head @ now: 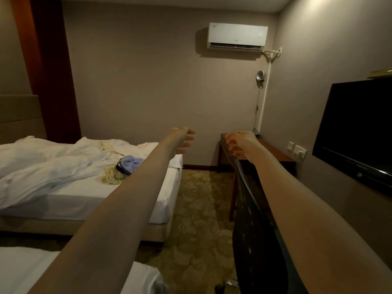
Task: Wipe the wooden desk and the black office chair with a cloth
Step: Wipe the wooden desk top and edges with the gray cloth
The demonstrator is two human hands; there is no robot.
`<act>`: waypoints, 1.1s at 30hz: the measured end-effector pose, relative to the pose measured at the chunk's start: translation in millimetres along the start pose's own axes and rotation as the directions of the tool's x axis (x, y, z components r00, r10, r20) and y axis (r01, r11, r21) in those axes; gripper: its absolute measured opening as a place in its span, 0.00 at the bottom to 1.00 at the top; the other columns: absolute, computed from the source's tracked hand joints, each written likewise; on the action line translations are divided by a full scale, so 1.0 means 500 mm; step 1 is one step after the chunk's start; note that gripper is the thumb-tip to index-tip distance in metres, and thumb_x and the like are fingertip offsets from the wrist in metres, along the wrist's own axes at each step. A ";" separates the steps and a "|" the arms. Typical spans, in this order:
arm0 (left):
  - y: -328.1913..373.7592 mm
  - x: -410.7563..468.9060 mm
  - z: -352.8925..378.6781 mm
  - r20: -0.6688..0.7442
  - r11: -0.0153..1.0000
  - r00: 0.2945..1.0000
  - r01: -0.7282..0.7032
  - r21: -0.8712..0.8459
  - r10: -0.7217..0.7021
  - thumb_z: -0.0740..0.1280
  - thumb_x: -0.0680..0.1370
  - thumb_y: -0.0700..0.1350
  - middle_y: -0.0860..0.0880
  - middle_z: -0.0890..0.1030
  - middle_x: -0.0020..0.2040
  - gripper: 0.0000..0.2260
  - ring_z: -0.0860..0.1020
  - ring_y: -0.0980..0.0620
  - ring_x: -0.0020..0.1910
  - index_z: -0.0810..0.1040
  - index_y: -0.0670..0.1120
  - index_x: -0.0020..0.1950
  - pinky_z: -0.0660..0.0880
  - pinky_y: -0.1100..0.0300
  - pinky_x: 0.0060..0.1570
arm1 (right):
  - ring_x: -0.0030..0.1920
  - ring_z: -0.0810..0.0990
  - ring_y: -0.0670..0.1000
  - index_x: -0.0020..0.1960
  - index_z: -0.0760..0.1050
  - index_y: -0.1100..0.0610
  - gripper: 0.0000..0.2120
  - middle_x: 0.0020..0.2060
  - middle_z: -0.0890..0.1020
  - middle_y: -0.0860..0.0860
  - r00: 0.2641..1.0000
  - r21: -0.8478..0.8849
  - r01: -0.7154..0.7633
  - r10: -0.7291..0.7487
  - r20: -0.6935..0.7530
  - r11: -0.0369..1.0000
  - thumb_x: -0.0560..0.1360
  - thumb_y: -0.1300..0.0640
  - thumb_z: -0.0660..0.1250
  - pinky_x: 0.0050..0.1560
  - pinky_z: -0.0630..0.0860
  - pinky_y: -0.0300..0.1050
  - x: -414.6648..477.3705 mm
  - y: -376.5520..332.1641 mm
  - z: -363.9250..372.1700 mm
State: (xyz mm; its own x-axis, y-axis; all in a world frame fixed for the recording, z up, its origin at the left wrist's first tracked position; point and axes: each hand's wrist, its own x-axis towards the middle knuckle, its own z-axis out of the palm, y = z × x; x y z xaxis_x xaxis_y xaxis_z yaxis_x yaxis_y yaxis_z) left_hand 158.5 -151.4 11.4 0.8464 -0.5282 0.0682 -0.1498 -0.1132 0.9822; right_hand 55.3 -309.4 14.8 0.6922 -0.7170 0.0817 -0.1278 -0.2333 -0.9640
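Dim bedroom, patterned carpet, wooden desk against wall, unmade bed

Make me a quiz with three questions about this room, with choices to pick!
1. Where is the television?
A) on the right wall
B) on the bed
C) on the floor

2. What colour is the air conditioner?
A) red
B) white
C) black

3. What are the left hand and right hand doing?
A) gripping a cloth
B) pressing the desk
C) reaching out, holding nothing

Answers:
1 A, it hangs flat against the right wall.
2 B, its casing is white.
3 C, the fingers are loosely spread with nothing in them.
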 end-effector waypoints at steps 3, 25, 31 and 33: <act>-0.008 0.076 0.013 -0.007 1.000 1.000 0.002 0.010 -0.002 0.54 0.81 0.48 0.50 0.77 0.54 0.11 0.75 0.51 0.48 0.76 0.49 0.50 0.69 0.55 0.48 | 0.37 0.75 0.49 0.42 0.76 0.55 0.10 0.39 0.77 0.51 1.000 0.000 0.007 -0.007 0.005 1.000 0.80 0.60 0.60 0.41 0.75 0.43 0.080 0.010 0.018; -0.040 0.749 -0.033 0.013 1.000 1.000 -0.014 0.026 0.014 0.54 0.82 0.47 0.50 0.77 0.54 0.12 0.74 0.50 0.52 0.76 0.47 0.53 0.69 0.54 0.51 | 0.37 0.74 0.48 0.42 0.75 0.55 0.12 0.38 0.77 0.51 1.000 0.006 0.016 -0.016 -0.016 1.000 0.80 0.60 0.57 0.42 0.75 0.43 0.686 -0.007 0.262; -0.061 0.894 -0.010 0.044 1.000 0.999 0.023 0.002 -0.023 0.55 0.81 0.47 0.50 0.77 0.53 0.11 0.74 0.50 0.51 0.76 0.47 0.53 0.69 0.55 0.50 | 0.41 0.76 0.50 0.49 0.77 0.57 0.10 0.39 0.77 0.50 0.999 0.000 -0.040 0.040 -0.030 0.999 0.80 0.60 0.57 0.48 0.76 0.46 0.831 0.018 0.301; -0.064 0.946 -0.002 0.047 1.000 0.999 0.027 -0.007 -0.027 0.55 0.81 0.46 0.50 0.77 0.53 0.11 0.74 0.50 0.50 0.76 0.47 0.53 0.69 0.55 0.50 | 0.40 0.76 0.49 0.49 0.77 0.57 0.10 0.40 0.77 0.51 0.998 0.006 -0.042 0.042 -0.037 0.999 0.80 0.60 0.57 0.43 0.76 0.44 0.884 0.026 0.312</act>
State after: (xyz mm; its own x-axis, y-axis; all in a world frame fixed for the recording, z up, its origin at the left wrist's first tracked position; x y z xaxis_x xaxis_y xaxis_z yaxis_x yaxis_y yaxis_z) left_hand 564.4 -396.7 12.2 0.8253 -0.5637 0.0337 -0.1236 -0.1219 0.9848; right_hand 470.5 -526.8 -1.2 0.6598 -0.7498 0.0506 -0.1525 -0.1994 -0.9680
